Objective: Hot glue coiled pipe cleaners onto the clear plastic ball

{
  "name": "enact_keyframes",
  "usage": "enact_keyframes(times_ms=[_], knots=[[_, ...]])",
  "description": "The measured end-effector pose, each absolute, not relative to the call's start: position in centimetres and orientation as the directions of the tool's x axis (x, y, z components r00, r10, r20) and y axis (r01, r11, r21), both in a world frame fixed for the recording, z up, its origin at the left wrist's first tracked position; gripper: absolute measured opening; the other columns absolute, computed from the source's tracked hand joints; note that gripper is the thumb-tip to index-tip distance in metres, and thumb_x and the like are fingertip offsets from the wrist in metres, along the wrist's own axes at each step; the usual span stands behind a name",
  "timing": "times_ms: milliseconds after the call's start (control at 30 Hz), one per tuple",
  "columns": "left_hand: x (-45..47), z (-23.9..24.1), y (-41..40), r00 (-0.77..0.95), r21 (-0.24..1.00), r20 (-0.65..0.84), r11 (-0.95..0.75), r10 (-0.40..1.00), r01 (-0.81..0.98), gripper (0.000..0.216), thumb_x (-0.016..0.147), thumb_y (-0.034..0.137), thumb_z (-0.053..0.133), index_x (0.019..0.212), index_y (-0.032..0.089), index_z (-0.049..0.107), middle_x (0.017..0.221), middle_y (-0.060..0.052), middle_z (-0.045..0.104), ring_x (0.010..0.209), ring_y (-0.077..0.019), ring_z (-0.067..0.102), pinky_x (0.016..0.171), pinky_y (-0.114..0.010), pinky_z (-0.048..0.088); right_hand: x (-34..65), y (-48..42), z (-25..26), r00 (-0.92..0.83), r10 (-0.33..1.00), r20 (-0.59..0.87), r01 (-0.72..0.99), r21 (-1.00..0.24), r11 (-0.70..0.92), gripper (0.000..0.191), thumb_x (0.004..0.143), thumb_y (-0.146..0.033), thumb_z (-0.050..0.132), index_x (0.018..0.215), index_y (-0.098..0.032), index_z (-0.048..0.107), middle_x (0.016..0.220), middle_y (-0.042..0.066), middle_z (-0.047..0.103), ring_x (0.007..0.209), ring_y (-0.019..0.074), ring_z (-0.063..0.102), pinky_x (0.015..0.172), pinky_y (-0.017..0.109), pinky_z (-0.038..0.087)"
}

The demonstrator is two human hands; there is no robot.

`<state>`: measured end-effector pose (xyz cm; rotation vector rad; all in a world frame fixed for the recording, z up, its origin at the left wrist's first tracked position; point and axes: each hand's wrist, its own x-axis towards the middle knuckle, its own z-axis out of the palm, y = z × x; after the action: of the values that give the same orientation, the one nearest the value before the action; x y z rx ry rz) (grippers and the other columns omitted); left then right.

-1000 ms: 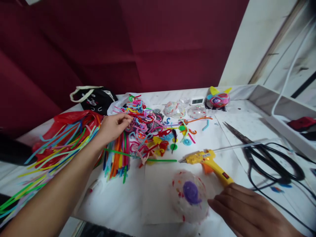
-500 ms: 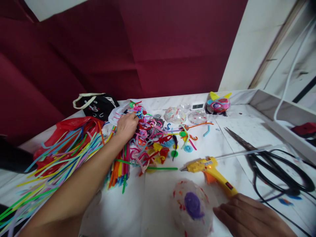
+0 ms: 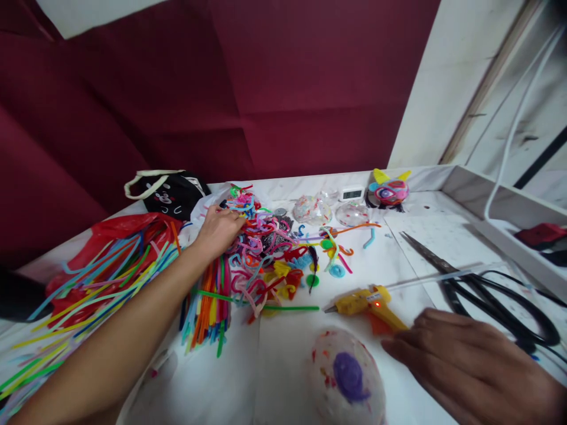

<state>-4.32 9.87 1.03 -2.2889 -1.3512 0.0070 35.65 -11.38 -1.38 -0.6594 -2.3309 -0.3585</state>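
Your left hand (image 3: 219, 230) sits in the heap of pipe cleaners (image 3: 261, 254) — fingers curled, any pinch not discernible. Glue gun (image 3: 361, 301) lies nearer you (lamp lit); your right hand (image 3: 469, 366) covers its handle — fingers flat, together.

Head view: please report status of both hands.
Left hand in curled pipe cleaner pile, grip unclear. Right hand over glue gun handle, grip hidden. Decorated ball beside it.
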Motion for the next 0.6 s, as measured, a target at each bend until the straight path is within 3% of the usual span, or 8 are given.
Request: enact_keyframes(times_ms=[100, 200, 333, 433, 600], knots=[[-4.8, 0.5, 9.5, 0.550, -0.374, 0.217, -0.452, 0.806, 0.810, 0.032, 0.094, 0.034, 0.058, 0.121, 0.016, 0.057, 0.121, -0.009, 0.060, 0.103, -0.0216, 0.062, 0.088, -0.043, 0.055, 33.7, -8.3, 1.1, -0.651, 0.414, 0.637, 0.485, -0.071, 0.872, 0.026, 0.098, -0.015, 0.040, 0.106, -0.016, 0.064, 0.084, 0.004, 0.072, 0.070, 0.0134, 0.064, 0.070, 0.028, 0.050], [-5.0, -0.2, 8.6, 0.578, -0.332, 0.237, -0.494, 0.781, 0.803, 0.032, 0.094, 0.034, 0.058, 0.121, 0.016, 0.057, 0.122, -0.009, 0.060, 0.103, -0.0217, 0.062, 0.088, -0.043, 0.055, 30.8, -3.4, 2.7, -0.654, 0.539, 0.532, 0.478, -0.263, 0.838, 0.022, 0.094, -0.015, 0.045, 0.101, -0.016, 0.066, 0.081, 0.004, 0.070, 0.070, 0.0128, 0.064, 0.064, 0.025, 0.049], [-5.0, -0.8, 6.9, 0.615, -0.300, 0.246, -0.545, 0.749, 0.783, 0.031, 0.094, 0.034, 0.058, 0.120, 0.016, 0.058, 0.120, -0.009, 0.061, 0.102, -0.0212, 0.063, 0.087, -0.042, 0.055, 25.6, 4.6, 2.5, -0.640, 0.596, 0.484, 0.528, -0.287, 0.799, 0.020, 0.091, -0.015, 0.055, 0.109, -0.015, 0.064, 0.107, 0.007, 0.068, 0.090, 0.0156, 0.065, 0.082, 0.032, 0.052], [-5.1, -1.0, 5.9, 0.634, -0.289, 0.244, -0.569, 0.734, 0.770, 0.030, 0.095, 0.034, 0.058, 0.118, 0.016, 0.058, 0.118, -0.008, 0.062, 0.100, -0.0204, 0.063, 0.086, -0.041, 0.055, 21.7, 9.6, 1.1, -0.649, 0.630, 0.427, 0.555, -0.301, 0.776, 0.035, 0.093, -0.036, 0.059, 0.122, -0.018, 0.057, 0.124, 0.008, 0.060, 0.104, 0.0216, 0.062, 0.087, 0.044, 0.054], [-5.5, -1.2, 5.0, 0.659, -0.268, 0.235, -0.604, 0.714, 0.750, 0.026, 0.095, 0.033, 0.058, 0.114, 0.016, 0.060, 0.115, -0.008, 0.063, 0.099, -0.0200, 0.064, 0.088, -0.042, 0.054, 18.1, 13.7, -1.0, -0.717, 0.642, 0.271, 0.547, -0.352, 0.759, 0.036, 0.092, -0.036, 0.059, 0.123, -0.019, 0.057, 0.125, 0.009, 0.060, 0.105, 0.0220, 0.062, 0.087, 0.044, 0.054]])
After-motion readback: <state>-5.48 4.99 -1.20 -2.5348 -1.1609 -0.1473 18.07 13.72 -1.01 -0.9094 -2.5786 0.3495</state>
